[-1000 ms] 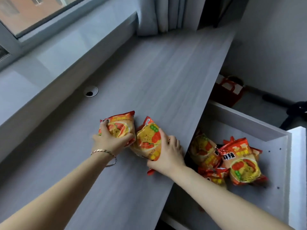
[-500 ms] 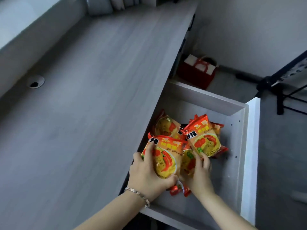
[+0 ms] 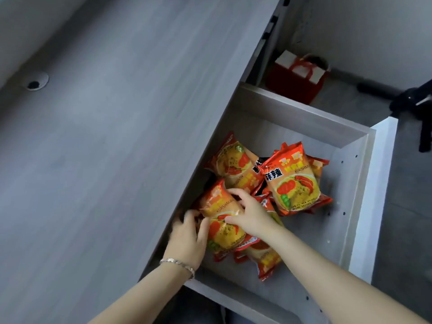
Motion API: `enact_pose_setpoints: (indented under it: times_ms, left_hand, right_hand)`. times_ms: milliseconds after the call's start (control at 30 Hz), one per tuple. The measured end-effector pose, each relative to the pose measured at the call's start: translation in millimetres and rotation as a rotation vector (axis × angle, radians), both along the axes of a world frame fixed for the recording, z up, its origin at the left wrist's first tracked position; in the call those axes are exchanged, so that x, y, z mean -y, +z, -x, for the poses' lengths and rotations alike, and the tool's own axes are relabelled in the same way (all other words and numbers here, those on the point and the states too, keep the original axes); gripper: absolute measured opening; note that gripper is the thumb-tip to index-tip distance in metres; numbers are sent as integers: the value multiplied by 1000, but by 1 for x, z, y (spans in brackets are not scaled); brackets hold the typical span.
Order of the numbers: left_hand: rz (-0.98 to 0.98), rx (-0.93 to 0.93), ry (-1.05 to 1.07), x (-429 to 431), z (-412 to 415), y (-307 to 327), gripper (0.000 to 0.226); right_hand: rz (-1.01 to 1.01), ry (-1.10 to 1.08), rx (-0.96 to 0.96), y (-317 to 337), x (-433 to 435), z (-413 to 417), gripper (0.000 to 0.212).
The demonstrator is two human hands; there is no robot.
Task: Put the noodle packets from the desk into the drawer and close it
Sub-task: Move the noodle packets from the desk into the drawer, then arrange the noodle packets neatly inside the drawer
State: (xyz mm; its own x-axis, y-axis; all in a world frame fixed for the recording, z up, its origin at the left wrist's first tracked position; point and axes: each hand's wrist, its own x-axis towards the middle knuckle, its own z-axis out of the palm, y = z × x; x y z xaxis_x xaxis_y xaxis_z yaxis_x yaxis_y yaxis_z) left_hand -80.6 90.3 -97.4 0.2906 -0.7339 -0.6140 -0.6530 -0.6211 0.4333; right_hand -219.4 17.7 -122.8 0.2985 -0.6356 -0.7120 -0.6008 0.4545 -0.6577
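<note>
Orange noodle packet (image 3: 222, 220) lies gripped between your left hand (image 3: 189, 237) and right hand (image 3: 247, 213), low inside the open drawer (image 3: 304, 120) with the other packets (image 3: 292, 181); the grey surface (image 3: 117, 136) shows none, so closing likely remains.

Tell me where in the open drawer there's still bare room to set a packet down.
The drawer floor is bare along the white front panel, right of the noodle packets, and in the near corner beside the right hand. The far strip by the back wall is also free. It's crowded on the desk side, where the left hand presses a packet.
</note>
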Motion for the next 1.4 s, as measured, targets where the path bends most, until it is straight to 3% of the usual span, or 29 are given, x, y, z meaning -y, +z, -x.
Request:
enact_pose_setpoints:
  times_ms: [200,333,400,533,633,767,900,967,1067,1167,1267,1400]
  left_hand:
    - [-118,293,-189,-10,-15,-12,68]
    - [-133,226,-301,-13,-19,-28,72]
    - [-140,270,-409,-12,-22,-36,73]
    - [-136,260,-585,-4,-23,-49,71]
    - [-141,286,-689,2,-18,-55,66]
    - [-210,428,-805,11,-9,-62,65]
    - [-147,409,-892,11,-4,-68,66]
    - [-172,412,-927,5,-5,-69,82]
    - [-202,396,-940,-1,-8,-71,102]
    - [-209,376,-926,-3,-11,-74,104]
    - [-170,340,-897,-2,-13,-72,87]
    - [-178,229,-795,4,-11,-63,59]
  right_hand:
    - [103,332,-118,-34,-20,-54,47]
    - [260,508,-293,-51,-27,-69,42]
    - [219,521,-311,-58,-27,-64,41]
    - [156,446,-110,-47,-22,-38,45]
    - [287,289,-40,-28,-18,-13,39]
    - [501,234,-126,-8,-22,26,29]
    - [489,663,-391,-8,-24,56,34]
    - [449,888,-492,-12,-26,64,51]
    - [434,1036,-577,-16,-29,62,61]
    - [437,1070,-613,-15,-27,56,49]
    - [428,954,-496,-10,-22,55,18]
    - [370,721,-391,12,-4,61,37]
